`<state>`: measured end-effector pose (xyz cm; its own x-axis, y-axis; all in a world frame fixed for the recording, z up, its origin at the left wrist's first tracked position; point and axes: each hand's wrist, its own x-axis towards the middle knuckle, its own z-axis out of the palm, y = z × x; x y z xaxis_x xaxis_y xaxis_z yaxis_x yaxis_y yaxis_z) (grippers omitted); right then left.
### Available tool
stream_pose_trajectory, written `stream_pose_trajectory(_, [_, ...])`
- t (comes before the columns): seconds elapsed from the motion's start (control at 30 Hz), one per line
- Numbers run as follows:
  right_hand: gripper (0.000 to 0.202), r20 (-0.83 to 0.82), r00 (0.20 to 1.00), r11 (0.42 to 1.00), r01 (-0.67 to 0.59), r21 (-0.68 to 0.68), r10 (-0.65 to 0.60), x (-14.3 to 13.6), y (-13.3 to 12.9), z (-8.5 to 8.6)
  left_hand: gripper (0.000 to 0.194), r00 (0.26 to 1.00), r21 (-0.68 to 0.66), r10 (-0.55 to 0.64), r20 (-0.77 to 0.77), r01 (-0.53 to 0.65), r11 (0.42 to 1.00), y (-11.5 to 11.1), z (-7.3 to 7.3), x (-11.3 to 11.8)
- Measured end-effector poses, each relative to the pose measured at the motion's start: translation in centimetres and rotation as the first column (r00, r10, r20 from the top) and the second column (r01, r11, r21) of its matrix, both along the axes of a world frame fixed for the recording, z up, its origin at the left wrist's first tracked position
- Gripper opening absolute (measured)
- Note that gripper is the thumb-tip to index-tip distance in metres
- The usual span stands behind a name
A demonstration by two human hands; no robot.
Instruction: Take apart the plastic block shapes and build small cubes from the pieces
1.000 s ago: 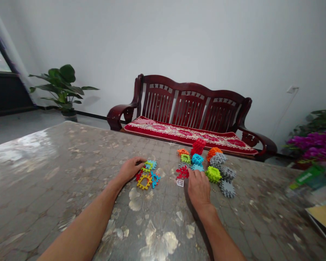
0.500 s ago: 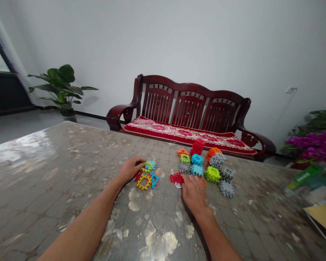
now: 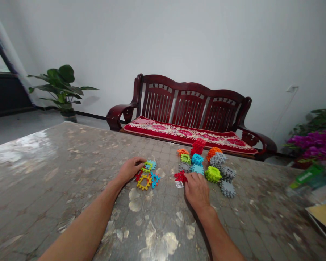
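A person's bare hands work across a glossy grey-brown table surface point(image 3: 78, 174) printed with pale flowers and a grid pattern, which fills the lower frame, with glare at its far left. The left hand point(image 3: 130, 168), left of center, curves its fingers close together over a small cluster: a lime-green toothed plastic piece point(image 3: 147, 167), a yellow toothed plastic frame point(image 3: 144, 182) and a blue triangular plastic piece point(image 3: 155, 179). The right hand point(image 3: 197, 187), right of center, bends its fingers close together at a group of red plastic pieces point(image 3: 179, 176), beside a white plastic lattice piece point(image 3: 179, 184). Whether either hand pinches anything cannot be told.

Beyond the right hand lie a light-blue toothed plastic block point(image 3: 197, 169), a lime-green toothed plastic block point(image 3: 213, 174), grey toothed plastic blocks point(image 3: 228, 189) and a red plastic stack point(image 3: 198, 146).

In mid-frame, a carved dark reddish-brown wooden bench point(image 3: 188, 86) with a red-and-cream floral seat cover point(image 3: 186, 132) stands before a pale plain wall point(image 3: 179, 40). A broad-leaved green potted plant point(image 3: 61, 87) stands at upper left; a white wall outlet point(image 3: 291, 88) shows at upper right, above blurred purple flowers point(image 3: 315, 144) at the right edge. A tan flat panel point(image 3: 325, 216) lies at lower right.
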<state>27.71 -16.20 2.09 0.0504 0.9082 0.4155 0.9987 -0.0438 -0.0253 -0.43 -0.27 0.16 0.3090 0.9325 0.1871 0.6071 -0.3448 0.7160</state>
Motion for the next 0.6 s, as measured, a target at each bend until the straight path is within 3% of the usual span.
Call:
stream_pose_trajectory(0.37, [0.013, 0.020, 0.999, 0.999, -0.034, 0.033, 0.033, -0.03, 0.82, -0.70, 0.034, 1.000, -0.002, 0.004, 0.008, -0.004, 1.000, 0.09, -0.34, -0.03])
stream_pose_trajectory(0.6, [0.014, -0.043, 0.996, 0.995, -0.075, 0.073, 0.079, -0.41, 0.25, -0.17, 0.034, 1.000, 0.007, 0.004, 0.004, -0.004, 1.000, 0.28, -0.62, -0.06])
